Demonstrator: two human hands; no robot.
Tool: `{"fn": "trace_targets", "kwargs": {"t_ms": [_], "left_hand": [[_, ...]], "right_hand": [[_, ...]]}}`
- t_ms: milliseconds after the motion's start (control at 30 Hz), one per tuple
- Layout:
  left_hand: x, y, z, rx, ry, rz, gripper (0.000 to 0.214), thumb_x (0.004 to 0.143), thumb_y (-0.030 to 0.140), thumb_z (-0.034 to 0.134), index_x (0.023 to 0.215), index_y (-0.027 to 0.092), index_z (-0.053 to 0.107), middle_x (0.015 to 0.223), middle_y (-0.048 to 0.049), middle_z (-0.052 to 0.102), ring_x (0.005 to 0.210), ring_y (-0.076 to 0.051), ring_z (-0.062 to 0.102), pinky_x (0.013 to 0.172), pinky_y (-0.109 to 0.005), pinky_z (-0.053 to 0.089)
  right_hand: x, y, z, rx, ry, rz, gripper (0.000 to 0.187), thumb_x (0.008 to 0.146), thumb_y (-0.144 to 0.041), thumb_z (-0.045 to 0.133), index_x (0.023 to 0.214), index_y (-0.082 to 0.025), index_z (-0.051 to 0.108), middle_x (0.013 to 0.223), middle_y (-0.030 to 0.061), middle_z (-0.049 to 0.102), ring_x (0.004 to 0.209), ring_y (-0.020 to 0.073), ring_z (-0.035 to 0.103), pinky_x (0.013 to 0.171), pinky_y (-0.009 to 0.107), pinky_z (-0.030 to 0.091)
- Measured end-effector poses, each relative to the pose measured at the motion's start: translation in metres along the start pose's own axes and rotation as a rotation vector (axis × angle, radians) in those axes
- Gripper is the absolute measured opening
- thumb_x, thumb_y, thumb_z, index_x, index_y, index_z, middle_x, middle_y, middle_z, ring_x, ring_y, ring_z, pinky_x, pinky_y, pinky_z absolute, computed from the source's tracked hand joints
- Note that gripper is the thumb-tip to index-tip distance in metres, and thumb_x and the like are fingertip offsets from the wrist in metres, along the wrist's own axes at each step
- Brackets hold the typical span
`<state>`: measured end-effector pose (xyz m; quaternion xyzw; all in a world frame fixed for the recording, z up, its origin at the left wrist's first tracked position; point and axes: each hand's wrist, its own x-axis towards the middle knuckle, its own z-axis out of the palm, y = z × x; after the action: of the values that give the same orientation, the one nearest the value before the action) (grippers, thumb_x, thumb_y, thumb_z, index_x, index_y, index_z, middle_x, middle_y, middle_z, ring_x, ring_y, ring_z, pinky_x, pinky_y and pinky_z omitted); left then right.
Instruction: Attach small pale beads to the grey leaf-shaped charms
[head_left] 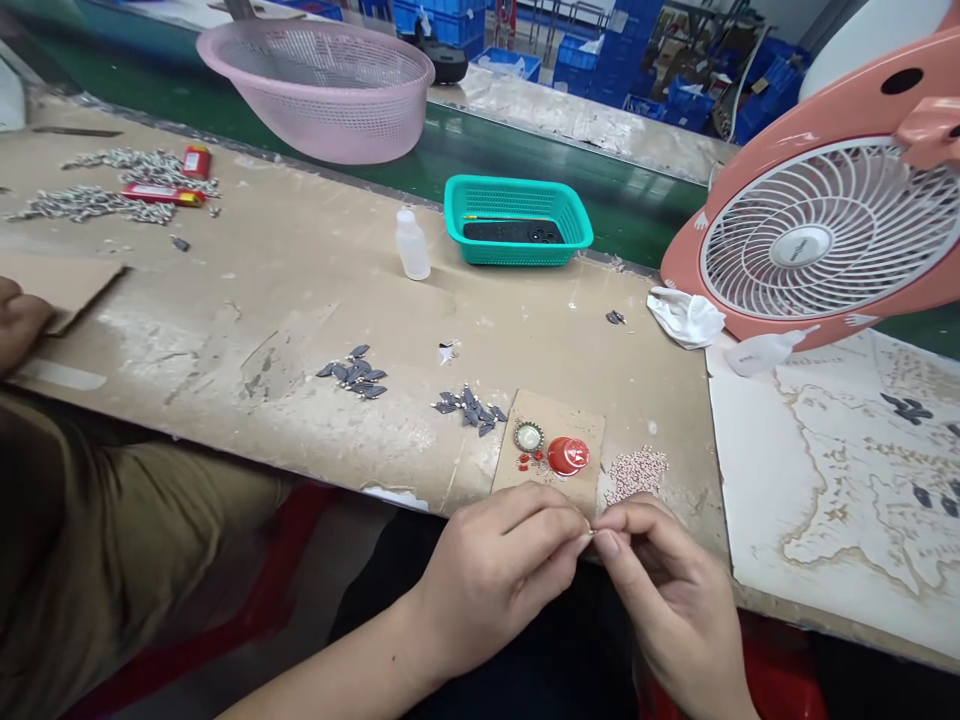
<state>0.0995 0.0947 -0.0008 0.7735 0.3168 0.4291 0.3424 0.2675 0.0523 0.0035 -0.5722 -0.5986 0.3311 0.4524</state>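
One long, scarred workbench (300,290) across the whole frame, with a coral-pink desk fan (829,225) and a printed paper sheet (847,490) at right. Beyond the bench at upper left, a pink plastic colander (319,90); nearer, also at upper left, loose heaps of small silver parts (112,190). Mid-frame, a teal plastic basket (517,245) and a white squeeze bottle (412,247); lower centre, two clusters of dark leaf-shaped pieces (356,371). At far left, a co-worker's hand (22,320) on a cardboard sheet. Near the bench's front edge, a small cardboard square (547,480) bearing a red blob (568,455) and a round beaded setting (529,436), with pink beads (636,475) just to its right.

Chief risk: a tiny pale piece (589,534) slipping from so fine a pinch, through slight loosening or a nudge, and getting lost among those beads or off the bench edge. Lesser risk: a knuckle smearing the red blob, if wet.

That piece: where left hand (495,570) and right hand (667,590) meet, just below the cardboard square, with the fingertips of both closed narrowly on it.
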Motion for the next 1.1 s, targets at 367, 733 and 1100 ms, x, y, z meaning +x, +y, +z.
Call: {"fn": "trace_targets", "kwargs": {"t_ms": [367, 733, 1100], "left_hand": [[0.024, -0.050, -0.051, 0.756, 0.087, -0.445, 0.026, 0.090, 0.046, 0.067, 0.101, 0.022, 0.068, 0.089, -0.0028, 0.070, 0.079, -0.022, 0.068, 0.061, -0.029, 0.046], [0.024, -0.058, -0.074, 0.495, 0.038, -0.554, 0.012, 0.084, 0.033, 0.070, 0.090, 0.024, 0.074, 0.083, -0.0012, 0.077, 0.074, -0.022, 0.071, 0.070, -0.032, 0.055], [0.000, -0.062, -0.090, 0.638, 0.074, -0.268, 0.019, 0.094, 0.033, 0.058, 0.092, 0.025, 0.076, 0.097, -0.0025, 0.078, 0.091, -0.024, 0.072, 0.085, -0.039, 0.057]], "right_hand": [[0.023, 0.002, -0.008, -0.259, 0.074, 0.000, 0.011, 0.098, -0.028, 0.057, 0.091, -0.023, 0.063, 0.081, -0.0005, 0.060, 0.072, 0.0140, 0.056, 0.065, 0.026, 0.046], [0.050, 0.006, -0.012, -0.601, -0.070, -0.136, 0.012, 0.098, -0.026, 0.053, 0.093, -0.021, 0.062, 0.082, 0.0016, 0.060, 0.069, 0.0155, 0.058, 0.062, 0.028, 0.046], [0.061, 0.002, -0.015, -0.846, -0.165, -0.246, 0.022, 0.101, -0.030, 0.046, 0.090, -0.020, 0.061, 0.081, 0.0024, 0.061, 0.069, 0.0175, 0.061, 0.063, 0.030, 0.044]]}}
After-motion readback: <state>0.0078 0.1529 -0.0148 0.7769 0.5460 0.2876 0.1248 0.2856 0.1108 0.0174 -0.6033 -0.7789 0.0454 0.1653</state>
